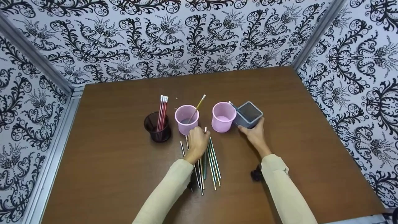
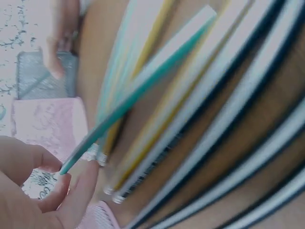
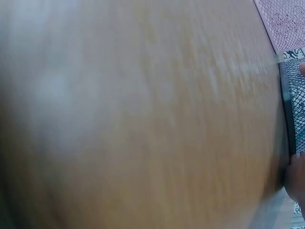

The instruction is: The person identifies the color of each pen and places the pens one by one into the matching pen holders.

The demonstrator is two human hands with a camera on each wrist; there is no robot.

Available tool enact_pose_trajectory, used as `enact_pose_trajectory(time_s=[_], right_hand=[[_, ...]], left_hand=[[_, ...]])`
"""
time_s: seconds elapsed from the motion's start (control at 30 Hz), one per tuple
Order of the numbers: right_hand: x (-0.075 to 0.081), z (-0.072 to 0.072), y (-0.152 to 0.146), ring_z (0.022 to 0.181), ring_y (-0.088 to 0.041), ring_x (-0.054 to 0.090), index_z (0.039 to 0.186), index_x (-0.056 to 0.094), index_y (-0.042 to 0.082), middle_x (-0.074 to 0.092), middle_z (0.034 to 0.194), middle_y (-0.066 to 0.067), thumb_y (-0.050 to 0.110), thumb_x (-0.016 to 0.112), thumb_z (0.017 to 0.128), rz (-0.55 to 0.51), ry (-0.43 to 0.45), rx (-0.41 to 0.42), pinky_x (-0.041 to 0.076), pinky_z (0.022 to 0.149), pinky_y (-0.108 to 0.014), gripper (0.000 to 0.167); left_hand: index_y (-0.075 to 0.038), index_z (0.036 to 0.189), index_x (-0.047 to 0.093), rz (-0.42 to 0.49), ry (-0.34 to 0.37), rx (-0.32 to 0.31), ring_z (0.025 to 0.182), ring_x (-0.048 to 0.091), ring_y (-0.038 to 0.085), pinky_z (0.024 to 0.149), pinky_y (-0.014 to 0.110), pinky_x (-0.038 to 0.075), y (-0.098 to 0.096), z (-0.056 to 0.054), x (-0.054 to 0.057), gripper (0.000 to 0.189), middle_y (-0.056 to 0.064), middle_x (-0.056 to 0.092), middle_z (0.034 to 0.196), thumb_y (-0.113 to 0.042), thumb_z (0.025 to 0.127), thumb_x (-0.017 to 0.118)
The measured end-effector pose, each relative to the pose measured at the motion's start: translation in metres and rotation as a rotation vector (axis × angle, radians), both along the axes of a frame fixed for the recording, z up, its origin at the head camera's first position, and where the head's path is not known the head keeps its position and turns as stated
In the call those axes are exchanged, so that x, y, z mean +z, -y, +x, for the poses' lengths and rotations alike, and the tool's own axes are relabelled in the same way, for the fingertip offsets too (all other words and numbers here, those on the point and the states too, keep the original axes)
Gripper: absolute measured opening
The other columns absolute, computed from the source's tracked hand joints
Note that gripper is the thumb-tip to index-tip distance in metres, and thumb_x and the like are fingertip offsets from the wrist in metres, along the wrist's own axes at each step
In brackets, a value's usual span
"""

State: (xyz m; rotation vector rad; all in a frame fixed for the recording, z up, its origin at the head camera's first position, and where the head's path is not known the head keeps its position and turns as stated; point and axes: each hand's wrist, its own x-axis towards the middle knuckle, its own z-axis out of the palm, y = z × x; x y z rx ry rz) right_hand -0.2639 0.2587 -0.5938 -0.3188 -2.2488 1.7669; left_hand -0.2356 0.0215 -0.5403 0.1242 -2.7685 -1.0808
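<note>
My left hand pinches a teal pencil between thumb and fingertips near one end, just above other pencils on the table. My right hand grips the near side of a square grey mesh pencil holder, its thumb toward the pink cups. One blue-green pencil leans in that holder. Under and beside my left hand lie several striped pencils, white with black, yellow or teal. In the right wrist view, only part of the holder and fingertips show at the right edge.
A pink cup stands against the grey holder's left side. Another pink cup, left of it, has a yellow pencil in it. Farther left, a dark mesh cup holds several red pencils. Patterned walls enclose the brown table.
</note>
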Motion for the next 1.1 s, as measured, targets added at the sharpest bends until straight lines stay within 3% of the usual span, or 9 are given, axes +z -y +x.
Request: enact_pose_trajectory(time_s=[0.1,0.23,0.43,0.67,0.77,1.1], right_hand=[[0.000,0.000,0.000,0.129,-0.031,0.045,0.145,0.023,-0.003,0.045,0.141,-0.025,0.001,0.082,0.073,0.011,0.011,-0.006,0.031,0.115,-0.037,0.092],[0.002,0.001,0.000,0.131,-0.033,0.044,0.146,0.023,-0.002,0.044,0.142,-0.026,0.003,0.083,0.074,0.022,0.016,-0.013,0.030,0.117,-0.038,0.094],[0.002,0.001,-0.001,0.131,-0.033,0.044,0.146,0.023,-0.003,0.045,0.142,-0.027,0.004,0.083,0.074,0.035,0.018,-0.014,0.029,0.118,-0.039,0.094],[0.000,0.000,0.000,0.128,-0.031,0.046,0.144,0.024,-0.005,0.046,0.139,-0.027,0.001,0.082,0.074,0.017,0.004,-0.008,0.031,0.116,-0.038,0.092],[0.000,0.001,0.000,0.129,-0.032,0.045,0.145,0.023,-0.004,0.045,0.140,-0.027,0.002,0.082,0.074,0.021,0.001,-0.006,0.030,0.117,-0.038,0.093],[-0.002,0.000,-0.004,0.130,-0.033,0.045,0.147,0.022,-0.003,0.045,0.141,-0.026,0.004,0.083,0.075,0.035,0.017,0.011,0.031,0.116,-0.040,0.095]], left_hand=[[-0.007,0.058,0.071,0.072,-0.028,-0.034,0.062,0.068,0.029,0.062,0.047,0.056,-0.004,0.001,0.011,0.022,0.014,0.073,0.067,-0.010,0.081,0.072],[-0.002,0.082,0.075,0.137,-0.052,-0.071,0.068,0.070,0.026,0.065,0.042,0.058,-0.010,0.002,0.027,0.008,0.011,0.075,0.074,-0.008,0.080,0.073],[-0.001,0.116,0.067,0.257,-0.018,-0.135,0.066,0.066,0.016,0.055,0.028,0.050,-0.015,-0.001,0.054,0.039,0.011,0.076,0.078,0.001,0.077,0.069],[-0.006,0.115,0.072,0.354,-0.084,-0.141,0.067,0.063,0.012,0.060,0.024,0.051,-0.016,-0.012,0.078,0.035,0.009,0.073,0.081,-0.001,0.080,0.067],[-0.009,0.117,0.073,0.439,-0.120,-0.115,0.066,0.066,0.012,0.060,0.021,0.054,-0.017,-0.017,0.088,0.034,0.010,0.073,0.081,-0.003,0.084,0.067],[-0.006,0.122,0.069,0.713,-0.210,-0.034,0.084,0.074,0.020,0.064,0.019,0.059,-0.031,-0.037,0.122,0.035,0.014,0.075,0.097,-0.004,0.087,0.073]])
